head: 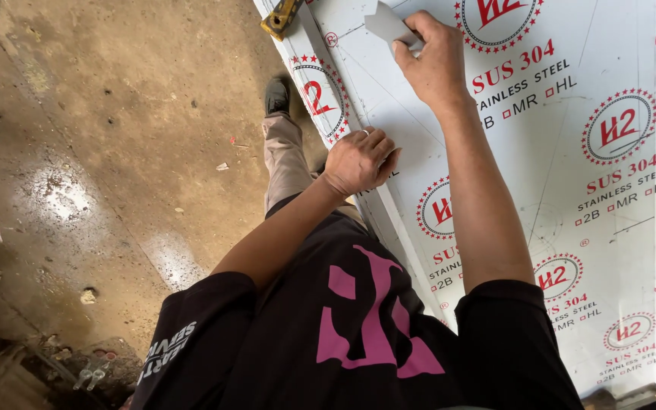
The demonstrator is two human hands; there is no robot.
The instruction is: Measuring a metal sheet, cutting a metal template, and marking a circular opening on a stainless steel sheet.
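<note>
Head view looks down over a black shirt with a pink print (373, 319) at a large steel sheet (540, 152) covered in white film with red round stamps. Right hand (434, 64) is up near the top of the sheet, fingers (404, 52) clamped on a small grey flat piece (386, 23) held against the film. Left hand (358, 161) rests lower down at the sheet's left edge, fingers curled together and pressing on the surface, holding nothing I can make out. A yellow clamp (282, 17) sits at the sheet's upper corner. Left of the sheet lies stained concrete floor (100, 152), with a shoe (276, 95) on it
</note>
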